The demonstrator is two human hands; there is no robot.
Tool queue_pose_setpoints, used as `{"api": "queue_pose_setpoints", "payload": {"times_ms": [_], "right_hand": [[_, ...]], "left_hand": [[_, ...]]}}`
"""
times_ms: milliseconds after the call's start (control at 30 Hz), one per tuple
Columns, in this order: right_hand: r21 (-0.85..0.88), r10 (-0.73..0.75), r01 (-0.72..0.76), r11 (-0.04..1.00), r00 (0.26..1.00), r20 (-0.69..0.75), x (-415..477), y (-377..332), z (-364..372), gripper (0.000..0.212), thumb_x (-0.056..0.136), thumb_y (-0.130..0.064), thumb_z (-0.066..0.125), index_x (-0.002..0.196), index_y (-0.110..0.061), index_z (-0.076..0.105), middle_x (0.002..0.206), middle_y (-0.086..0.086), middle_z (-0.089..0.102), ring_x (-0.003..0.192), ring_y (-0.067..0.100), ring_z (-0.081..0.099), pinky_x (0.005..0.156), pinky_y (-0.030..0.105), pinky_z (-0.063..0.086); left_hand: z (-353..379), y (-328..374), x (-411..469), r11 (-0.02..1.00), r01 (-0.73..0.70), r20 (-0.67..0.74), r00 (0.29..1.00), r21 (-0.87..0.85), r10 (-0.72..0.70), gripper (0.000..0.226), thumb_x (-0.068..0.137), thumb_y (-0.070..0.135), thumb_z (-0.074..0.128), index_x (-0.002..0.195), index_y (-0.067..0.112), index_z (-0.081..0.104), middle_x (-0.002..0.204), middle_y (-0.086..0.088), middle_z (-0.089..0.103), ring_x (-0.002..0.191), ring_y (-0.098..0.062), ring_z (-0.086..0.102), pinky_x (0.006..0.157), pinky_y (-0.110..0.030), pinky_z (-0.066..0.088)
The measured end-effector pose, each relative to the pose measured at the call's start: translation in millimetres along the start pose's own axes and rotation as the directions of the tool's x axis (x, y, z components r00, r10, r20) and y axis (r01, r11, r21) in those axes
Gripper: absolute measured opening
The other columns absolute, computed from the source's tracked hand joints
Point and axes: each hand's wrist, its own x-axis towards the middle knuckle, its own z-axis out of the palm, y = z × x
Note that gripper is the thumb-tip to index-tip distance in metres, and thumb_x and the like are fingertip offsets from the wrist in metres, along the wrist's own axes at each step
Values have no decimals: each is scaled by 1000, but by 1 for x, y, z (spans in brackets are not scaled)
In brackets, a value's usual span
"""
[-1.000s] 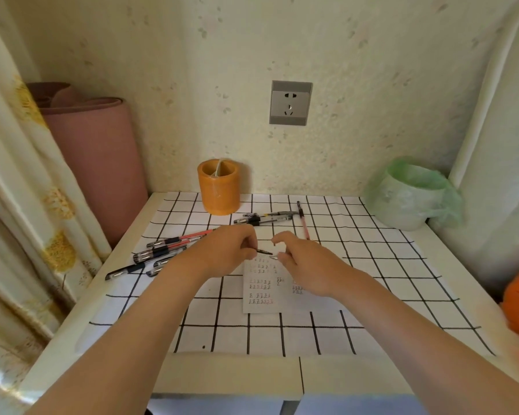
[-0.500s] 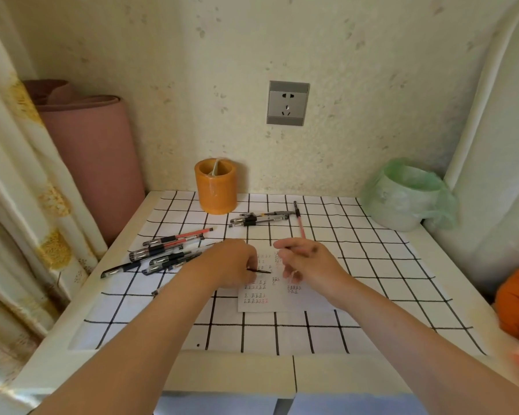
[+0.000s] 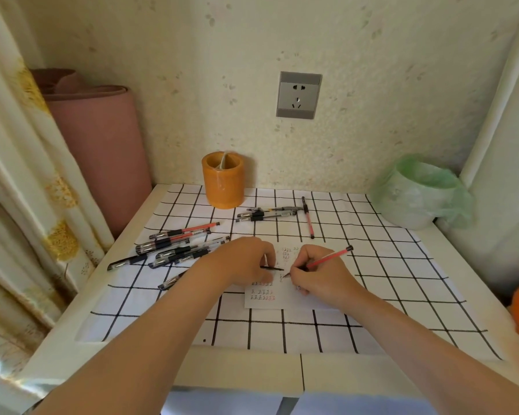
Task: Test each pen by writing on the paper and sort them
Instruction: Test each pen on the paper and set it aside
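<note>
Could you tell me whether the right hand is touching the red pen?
Touching: in the head view the right hand is closed around the red pen, its tip down at the paper.

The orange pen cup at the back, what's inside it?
The orange pen cup shows a pale divider splitting it into two compartments. No pens stick out above the rim; the bottom of both compartments is hidden by the wall.

place: home corner | floral curtain (image 3: pixel 27 181) hanging at left | rolled pink mat (image 3: pixel 102 151) leaning on speckled wallpaper | wall socket (image 3: pixel 298 95) sitting above small table (image 3: pixel 237 372) | lined bin (image 3: pixel 417 193) standing far right
</note>
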Motion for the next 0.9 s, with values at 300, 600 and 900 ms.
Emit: {"api": "queue_pose_setpoints", "payload": {"times_ms": [300,600,900], "right_hand": [[-71,-84,87,994,995,51,9,7,3,19,79,1,67,68,-7,54,59,2,55,54,15,50,51,29,43],[-119,-113,118,986,992,46,10,9,4,28,79,1,67,62,-13,50,57,-5,49,53,8,44,49,21,36],[-136,-124,130,982,991,48,10,10,4,33,79,1,66,60,-17,45,57,-9,47,55,8,42,50,21,34]], "left_hand": [[2,-3,3,999,-4,-1,1000,-38,4,30,83,40,73,109,31,60,97,12,53,92,-11,53,77,-27,46],[2,-3,4,998,2,6,1000,-65,-2,29,83,38,73,107,31,59,98,12,52,92,-10,51,76,-25,43],[4,-4,4,996,14,-7,1000,-83,-15,28,82,38,74,105,32,58,92,14,50,89,-11,52,73,-25,42]]}}
